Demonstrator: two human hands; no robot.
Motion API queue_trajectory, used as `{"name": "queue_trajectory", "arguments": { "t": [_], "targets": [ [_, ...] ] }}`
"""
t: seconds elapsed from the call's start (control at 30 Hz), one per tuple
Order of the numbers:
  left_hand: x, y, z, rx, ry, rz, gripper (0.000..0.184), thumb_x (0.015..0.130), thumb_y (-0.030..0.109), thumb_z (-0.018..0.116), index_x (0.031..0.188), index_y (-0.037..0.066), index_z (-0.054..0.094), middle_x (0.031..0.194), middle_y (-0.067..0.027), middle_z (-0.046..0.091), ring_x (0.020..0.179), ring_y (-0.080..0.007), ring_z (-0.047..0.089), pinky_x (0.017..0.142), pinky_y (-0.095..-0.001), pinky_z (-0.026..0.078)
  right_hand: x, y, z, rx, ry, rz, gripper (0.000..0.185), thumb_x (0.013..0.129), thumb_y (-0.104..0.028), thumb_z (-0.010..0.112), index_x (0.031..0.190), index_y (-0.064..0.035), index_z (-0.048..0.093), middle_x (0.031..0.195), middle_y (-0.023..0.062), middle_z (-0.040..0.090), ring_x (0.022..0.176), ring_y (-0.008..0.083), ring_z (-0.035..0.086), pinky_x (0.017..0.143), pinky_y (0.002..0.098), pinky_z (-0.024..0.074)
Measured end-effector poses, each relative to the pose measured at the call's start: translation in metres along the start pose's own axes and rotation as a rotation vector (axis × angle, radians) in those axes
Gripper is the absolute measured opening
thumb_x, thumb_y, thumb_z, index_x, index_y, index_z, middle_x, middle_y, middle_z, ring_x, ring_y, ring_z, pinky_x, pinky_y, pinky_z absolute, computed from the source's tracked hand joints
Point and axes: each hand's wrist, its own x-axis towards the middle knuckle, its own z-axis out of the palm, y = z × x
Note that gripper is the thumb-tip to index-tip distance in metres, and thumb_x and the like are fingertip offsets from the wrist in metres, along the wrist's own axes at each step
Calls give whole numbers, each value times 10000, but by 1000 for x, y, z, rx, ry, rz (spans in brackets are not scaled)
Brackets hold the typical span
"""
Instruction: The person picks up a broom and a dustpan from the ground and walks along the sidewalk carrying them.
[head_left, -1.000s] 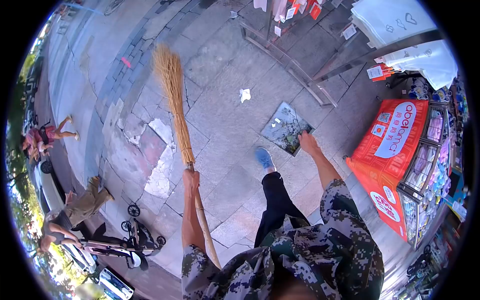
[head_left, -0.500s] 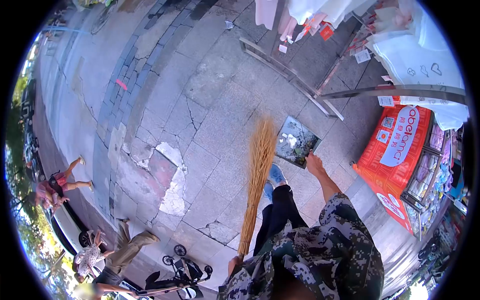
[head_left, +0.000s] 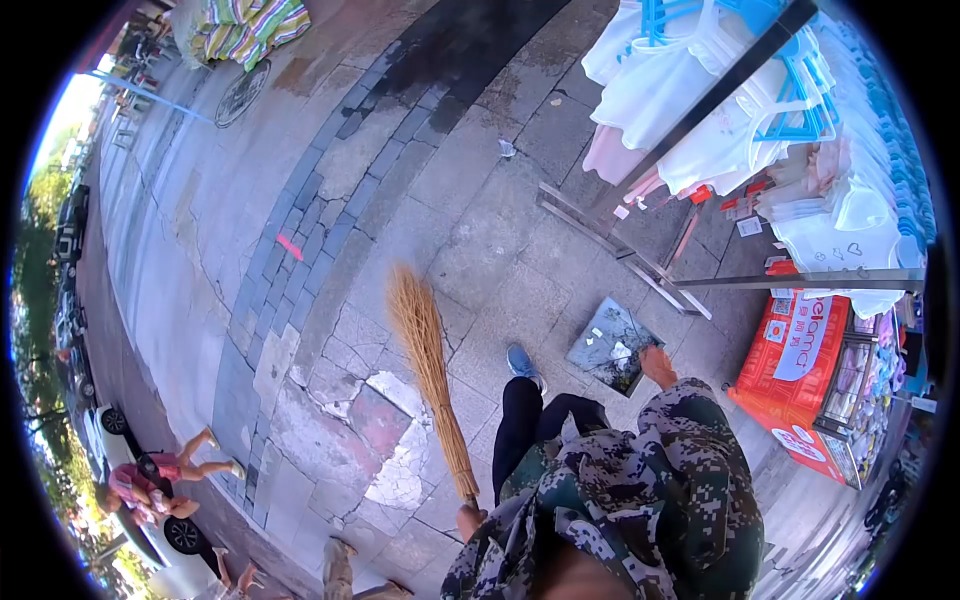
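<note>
My left hand (head_left: 470, 522), low in the view, is closed around the handle end of a long straw broom (head_left: 440, 395). The broom slants up and leftward, its bristle tips over the paving and slightly smeared. To the right, my right hand (head_left: 657, 368) grips the edge of a flat dustpan (head_left: 590, 340). White scraps (head_left: 620, 352) and dark leafy litter lie in it. One blue shoe (head_left: 524, 367) shows between broom and dustpan. My camouflage sleeves hide both wrists in part.
A metal clothes rack (head_left: 620, 250) with white garments (head_left: 660, 105) stands upper right. Below it is a red-draped stall (head_left: 795, 350). A crumpled scrap (head_left: 507, 148) and a pink strip (head_left: 290, 247) lie on the pavement. Walkers, including one in pink (head_left: 150, 485), pass at left near cars.
The broom head has swung left, away from the dustpan. My view has shifted, bringing more of the garments into sight. The stroller at the bottom has left view.
</note>
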Motion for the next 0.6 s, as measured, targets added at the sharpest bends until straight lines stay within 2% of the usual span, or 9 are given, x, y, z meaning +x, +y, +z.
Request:
{"name": "queue_trajectory", "arguments": {
  "t": [0.07, 0.13, 0.17, 0.23, 0.27, 0.3, 0.43, 0.5, 0.6],
  "targets": [
    [43, 48, -103, 35, 36, 87, 186, 638, 82, 505, 720, -83, 533, 726, -286, 561, 739, -418, 560, 657, -458, 442, 1, -60, -7, 35, 6, 10, 346, 788, -298, 477, 925, 16, 530, 897, 272, 554, 862, 408, 534, 752, 465, 431],
    [87, 70, -145, -5, 172, 207, 167, 633, 74, 512, 678, -87, 516, 679, -294, 547, 725, -442, 550, 647, -460, 439, 2, -90, -18, 88, 25, 22, 328, 785, -286, 486, 886, 24, 521, 865, 292, 548, 849, 429, 528, 745, 473, 428],
    [119, 80, -167, 67, 293, 314, 174, 638, 74, 525, 658, -98, 508, 609, -256, 553, 602, -386, 579, 553, -436, 462, 6, -112, -23, 104, 32, 31, 328, 785, -286, 486, 886, 24, 521, 865, 292, 548, 849, 429, 528, 745, 473, 428],
    [176, 123, -232, -243, -137, 181, 188, 641, 78, 521, 679, -105, 504, 592, -264, 547, 580, -391, 583, 543, -431, 471, 21, -149, -31, 163, 77, 23, 339, 783, -295, 492, 886, 25, 525, 853, 292, 550, 848, 423, 530, 747, 469, 429],
    [194, 160, -263, -202, -132, 208, 212, 638, 97, 535, 688, -108, 522, 611, -272, 550, 621, -400, 581, 570, -436, 465, 39, -165, -29, 165, 53, 51, 354, 782, -303, 496, 896, 31, 527, 872, 290, 549, 865, 417, 528, 757, 466, 425],
    [245, 165, -263, 10, 124, 366, 208, 638, 91, 528, 700, -107, 539, 649, -287, 552, 676, -411, 573, 598, -447, 455, 49, -182, -31, 182, 63, 61, 354, 782, -303, 496, 896, 31, 527, 872, 290, 549, 865, 417, 528, 757, 466, 425],
    [316, 251, -331, 144, 136, 475, 192, 631, 80, 508, 706, -90, 558, 709, -302, 547, 737, -424, 555, 633, -460, 442, 92, -246, -30, 207, 83, 82, 350, 784, -291, 515, 875, 46, 537, 889, 275, 555, 872, 419, 527, 763, 463, 425],
    [337, 303, -368, 223, 139, 540, 198, 626, 82, 507, 718, -82, 568, 733, -303, 548, 748, -425, 552, 658, -465, 438, 102, -277, -4, 265, 190, 113, 327, 782, -266, 524, 892, 41, 533, 891, 276, 554, 858, 423, 530, 758, 461, 429],
    [379, 367, -401, 255, 184, 628, 194, 619, 84, 519, 721, -73, 572, 735, -291, 555, 734, -420, 555, 652, -464, 441, 126, -330, -27, 325, 94, 158, 320, 783, -252, 527, 923, 35, 517, 887, 281, 550, 857, 424, 529, 742, 475, 434]
  ]
}}
